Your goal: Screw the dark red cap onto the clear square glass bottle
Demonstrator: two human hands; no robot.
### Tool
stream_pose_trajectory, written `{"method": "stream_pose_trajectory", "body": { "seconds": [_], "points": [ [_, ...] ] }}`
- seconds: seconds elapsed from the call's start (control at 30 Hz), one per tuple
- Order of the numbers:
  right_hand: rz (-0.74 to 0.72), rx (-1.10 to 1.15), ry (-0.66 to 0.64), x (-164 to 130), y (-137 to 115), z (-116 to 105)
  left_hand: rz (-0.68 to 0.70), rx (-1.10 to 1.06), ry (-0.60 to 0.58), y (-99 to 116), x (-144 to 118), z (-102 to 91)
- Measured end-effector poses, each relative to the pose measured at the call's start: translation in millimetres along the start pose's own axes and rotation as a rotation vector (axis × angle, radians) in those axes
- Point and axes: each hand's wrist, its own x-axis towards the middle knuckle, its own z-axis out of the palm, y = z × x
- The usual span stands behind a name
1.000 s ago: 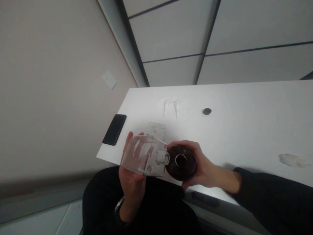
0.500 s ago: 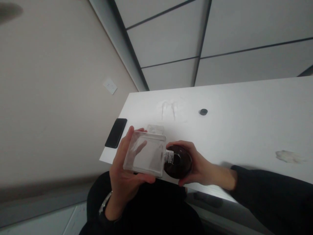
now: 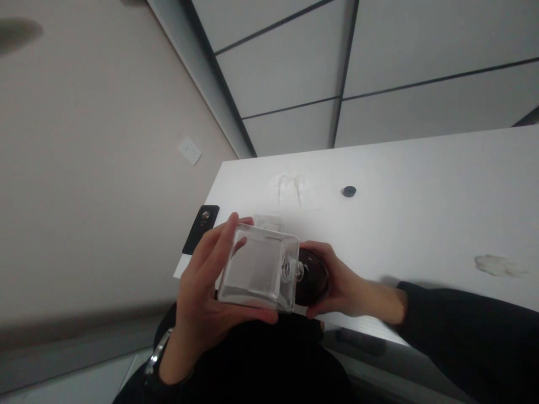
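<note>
**Clear flask tipped neck-first onto the dark bottle**

My left hand (image 3: 202, 292) grips the clear square flask (image 3: 257, 268) from its flat base side: the thumb runs along the lower edge nearest my body, and the other fingers (image 3: 221, 238) wrap over the upper edge on the far side. They are pressed onto the plastic, not spread loose. The flask lies on its side, its long axis running roughly from my left fingers toward my right hand, with the threaded neck (image 3: 291, 271) pointing away from the left palm.

My right hand (image 3: 337, 280) cups the dark round bottle (image 3: 312, 276), fingers curled round its far side and thumb underneath, closed on it. That bottle sits just past the flask's neck, at the table's near edge; the neck overlaps the dark bottle's top in this view, and I cannot tell whether the two openings actually touch. The right fingers are the nearer ones to that meeting point; the left fingers sit at the flask's opposite end.

Beyond my left fingertips lie a black phone (image 3: 201, 228) and a clear flat piece (image 3: 269, 221) on the white table (image 3: 421, 213). Well beyond the right fingers sits a small dark cap (image 3: 348, 191).
</note>
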Motion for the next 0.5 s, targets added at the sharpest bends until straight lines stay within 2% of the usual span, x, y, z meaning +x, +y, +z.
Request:
{"method": "stream_pose_trajectory", "body": {
  "seconds": [0.27, 0.5],
  "points": [
    [-0.001, -0.010, -0.006, 2, 0, 1, 0.110, 0.136, -0.058, 5, 6, -4.5],
    [0.013, -0.028, 0.019, -1, 4, 0, 0.141, 0.221, -0.143, 14, 12, -13.7]
  ]
}}
